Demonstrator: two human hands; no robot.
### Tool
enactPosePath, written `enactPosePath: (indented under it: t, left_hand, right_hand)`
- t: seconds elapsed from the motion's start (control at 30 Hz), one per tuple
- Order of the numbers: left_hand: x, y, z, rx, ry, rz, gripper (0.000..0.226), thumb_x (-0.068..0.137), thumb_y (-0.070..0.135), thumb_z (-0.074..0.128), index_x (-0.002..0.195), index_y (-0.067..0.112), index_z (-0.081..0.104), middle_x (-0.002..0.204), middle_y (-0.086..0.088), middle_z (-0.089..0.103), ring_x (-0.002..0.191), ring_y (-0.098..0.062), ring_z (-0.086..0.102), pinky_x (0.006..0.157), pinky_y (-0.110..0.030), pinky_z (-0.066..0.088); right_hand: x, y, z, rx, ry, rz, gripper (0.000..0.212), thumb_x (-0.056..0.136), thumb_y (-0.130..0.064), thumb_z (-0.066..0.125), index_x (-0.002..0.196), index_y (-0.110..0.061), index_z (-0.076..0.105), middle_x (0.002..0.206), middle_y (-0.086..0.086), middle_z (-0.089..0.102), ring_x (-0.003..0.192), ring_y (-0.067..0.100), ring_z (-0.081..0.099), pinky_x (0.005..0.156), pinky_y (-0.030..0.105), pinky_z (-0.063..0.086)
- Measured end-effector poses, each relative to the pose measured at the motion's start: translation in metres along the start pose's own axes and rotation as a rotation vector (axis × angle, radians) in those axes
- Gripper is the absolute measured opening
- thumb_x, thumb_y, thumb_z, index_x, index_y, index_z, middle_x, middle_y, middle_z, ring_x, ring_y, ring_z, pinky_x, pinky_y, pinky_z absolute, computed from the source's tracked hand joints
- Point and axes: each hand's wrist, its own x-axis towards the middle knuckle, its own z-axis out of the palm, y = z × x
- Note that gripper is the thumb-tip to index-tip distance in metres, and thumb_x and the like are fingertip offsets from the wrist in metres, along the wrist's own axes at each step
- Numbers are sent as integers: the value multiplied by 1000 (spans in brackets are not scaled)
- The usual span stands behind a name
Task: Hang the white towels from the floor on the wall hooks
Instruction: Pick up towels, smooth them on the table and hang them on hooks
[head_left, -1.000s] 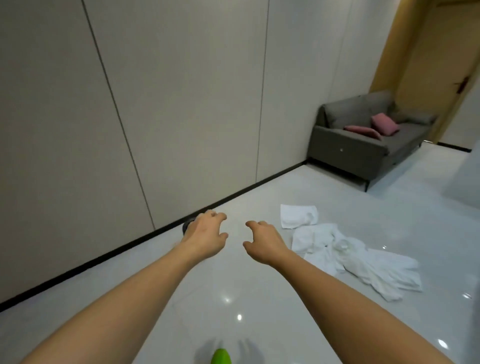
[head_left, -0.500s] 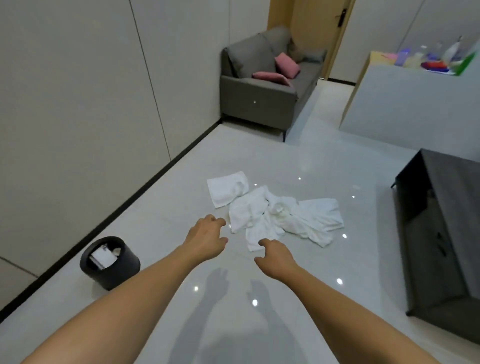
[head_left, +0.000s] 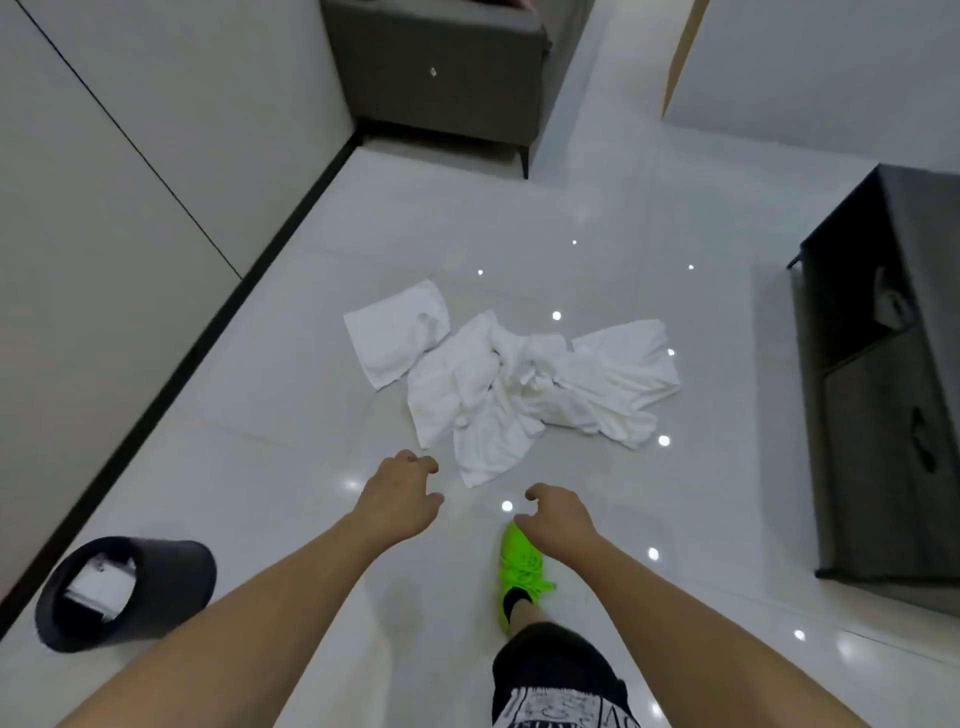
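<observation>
- Head view: the white towels (head_left: 511, 382) lie in a rumpled heap on the glossy floor (head_left: 291, 467), mid-scene, just beyond both hands; one flatter towel (head_left: 397, 335) sits at the heap's far left, overlapped by the rest
- The left hand (head_left: 397, 499) and right hand (head_left: 558, 522) hover above the floor, fingers loosely curled, holding nothing, apart from the cloth
- The towels look soft, light and limp; they should sag and trail, so pinching a near corner (head_left: 475, 475) or an edge seems best, one at a time
- A dark bin (head_left: 156, 587) stands near left by the wall; no hooks are in view
</observation>
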Motion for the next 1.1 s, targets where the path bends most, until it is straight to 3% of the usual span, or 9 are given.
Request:
enactPosePath:
  t: [0.2, 0.37, 0.47, 0.6, 0.67, 0.73, 0.8, 0.9, 1.1]
  left_hand:
    - [108, 14, -8, -28, -82, -105, 47, 93, 33, 59, 136, 15, 54, 135, -10, 51, 120, -26, 52, 97, -32, 43]
    - [187, 3, 23, -74, -154, -159, 42, 92, 30, 61, 130, 14, 59, 130, -13, 54, 119, -28, 52, 96, -32, 39]
    - [240, -17, 58, -70, -213, -172, 40, 90, 28, 62, 127, 15, 61, 123, -13, 57, 114, -29, 55, 93, -31, 40]
    - [322, -58, 120, -79, -266, -172, 37, 88, 26, 65, 123, 12, 64, 117, -16, 61, 109, -32, 58, 94, -32, 40]
    - [362, -87, 158, -81, -307, -170, 37, 88, 25, 65, 122, 12, 64, 116, -16, 62, 110, -32, 57, 95, -31, 39]
    - [400, -118, 197, -76, -356, -181, 37, 89, 26, 64, 123, 13, 63, 117, -14, 61, 111, -30, 57, 95, -31, 38]
    - [433, -148, 233, -65, -388, -198, 37, 89, 29, 63, 124, 15, 63, 119, -12, 61, 112, -28, 56, 97, -32, 40]
    - [473, -189, 279, -39, -436, -201, 37, 90, 31, 62, 124, 18, 63, 122, -10, 60, 115, -27, 55, 98, -32, 40]
    - [518, -241, 322, 28, -512, -173, 38, 91, 32, 60, 126, 19, 61, 122, -7, 59, 120, -25, 50, 100, -29, 34]
  right_hand:
    - [106, 8, -29, 68, -109, 80, 46, 92, -26, 58, 134, -9, 56, 133, 9, 60, 124, 24, 53, 96, 26, 41]
    - [189, 12, -15, 99, -165, 135, 42, 92, -23, 56, 131, -7, 59, 129, 11, 61, 123, 26, 53, 92, 26, 40]
    - [245, 21, 14, 125, -193, 182, 38, 93, -25, 56, 126, -8, 61, 125, 10, 63, 118, 27, 55, 85, 25, 39]
    - [335, 42, 80, 171, -213, 268, 39, 92, -26, 57, 127, -10, 61, 126, 9, 63, 119, 27, 56, 92, 28, 43]
    - [385, 54, 125, 223, -223, 340, 33, 89, -24, 60, 117, -9, 68, 120, 10, 67, 115, 29, 59, 94, 32, 46]
    - [434, 67, 175, 361, -236, 456, 21, 85, -21, 64, 95, -4, 73, 99, 15, 72, 97, 33, 66, 89, 41, 53]
    - [476, 78, 222, 616, -239, 637, 14, 83, -17, 69, 77, -5, 69, 80, 17, 67, 73, 31, 65, 74, 43, 60]
    - [528, 90, 283, 938, -205, 886, 11, 87, -12, 69, 83, -6, 60, 73, 14, 56, 59, 21, 53, 56, 31, 52]
    - [582, 93, 343, 1398, -17, 1122, 18, 89, -12, 71, 87, -4, 56, 64, 8, 49, 55, 18, 47, 58, 31, 50]
